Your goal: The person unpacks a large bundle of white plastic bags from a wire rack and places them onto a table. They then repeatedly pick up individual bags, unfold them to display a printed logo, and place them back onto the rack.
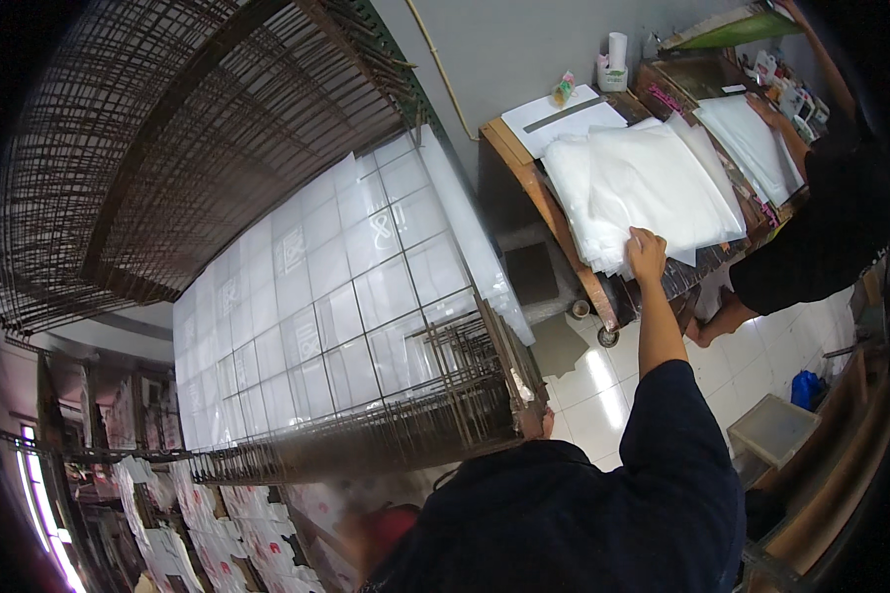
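Note:
My right hand (pixel 647 253) reaches out from a dark sleeve to a stack of translucent white plastic sheets (pixel 653 178) on a wooden table. Its fingers pinch the near corner of an upper sheet. Only a small part of my left hand (pixel 548 423) shows, against the end of a metal drying rack (pixel 504 366); its fingers are mostly hidden. On the rack's wire shelf lie several plastic sheets with white printed marks (pixel 366 237), side by side under the wire grid. More wire shelves (pixel 198 128) are tilted up above them.
Right of the stack, a co-worker in dark clothes (pixel 811 237) rests one hand (pixel 766 111) on other sheets (pixel 747 143) and raises an arm toward a green framed screen (pixel 732 28). Bottles (pixel 796 99) stand behind. Printed sheets (pixel 257 524) hang at lower left. A pale framed panel (pixel 774 431) lies lower right.

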A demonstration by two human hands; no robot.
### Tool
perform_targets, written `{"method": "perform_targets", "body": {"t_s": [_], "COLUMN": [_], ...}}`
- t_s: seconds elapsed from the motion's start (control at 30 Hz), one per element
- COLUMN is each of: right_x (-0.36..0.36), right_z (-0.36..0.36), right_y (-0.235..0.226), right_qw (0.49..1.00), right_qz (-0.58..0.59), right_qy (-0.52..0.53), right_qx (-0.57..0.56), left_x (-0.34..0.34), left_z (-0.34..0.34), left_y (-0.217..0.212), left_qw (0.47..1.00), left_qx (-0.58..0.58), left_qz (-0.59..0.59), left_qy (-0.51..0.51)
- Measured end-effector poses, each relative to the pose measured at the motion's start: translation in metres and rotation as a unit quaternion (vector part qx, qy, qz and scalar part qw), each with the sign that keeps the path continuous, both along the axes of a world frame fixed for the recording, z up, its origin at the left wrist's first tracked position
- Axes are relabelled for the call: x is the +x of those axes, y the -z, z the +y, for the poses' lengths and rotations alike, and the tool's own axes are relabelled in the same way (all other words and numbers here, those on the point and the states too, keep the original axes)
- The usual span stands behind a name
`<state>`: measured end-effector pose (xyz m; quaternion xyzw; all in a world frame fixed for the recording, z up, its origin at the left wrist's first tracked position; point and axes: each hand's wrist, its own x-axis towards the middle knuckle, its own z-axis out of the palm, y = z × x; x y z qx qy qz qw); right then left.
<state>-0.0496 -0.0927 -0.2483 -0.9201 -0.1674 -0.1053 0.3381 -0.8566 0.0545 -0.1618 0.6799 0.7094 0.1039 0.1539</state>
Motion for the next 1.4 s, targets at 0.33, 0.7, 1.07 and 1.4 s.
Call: {"method": "perform_targets", "body": {"t_s": [0.33, 0.7, 1.07, 1.4], "right_x": [-0.047, -0.011, -0.118, -0.353], "right_z": [0.006, 0.009, 0.078, 0.174], "right_y": [-0.015, -0.161, -0.399, -0.523], "right_qw": [0.996, 0.932, 0.757, 0.678], "right_qz": [-0.028, -0.278, -0.092, 0.123], "right_qy": [-0.028, 0.059, -0.263, -0.548], "right_qx": [0.074, 0.224, 0.591, 0.474], "left_x": [-0.012, 0.113, 0.252, 0.224], "left_z": [0.018, 0.069, 0.045, 0.035], "left_y": [0.009, -0.121, -0.16, -0.166], "left_qw": [0.965, 0.845, 0.733, 0.191], "left_qx": [0.252, 0.474, 0.036, -0.698], "left_qz": [0.028, -0.143, -0.497, -0.603], "left_qy": [0.063, 0.201, 0.464, 0.336]}}
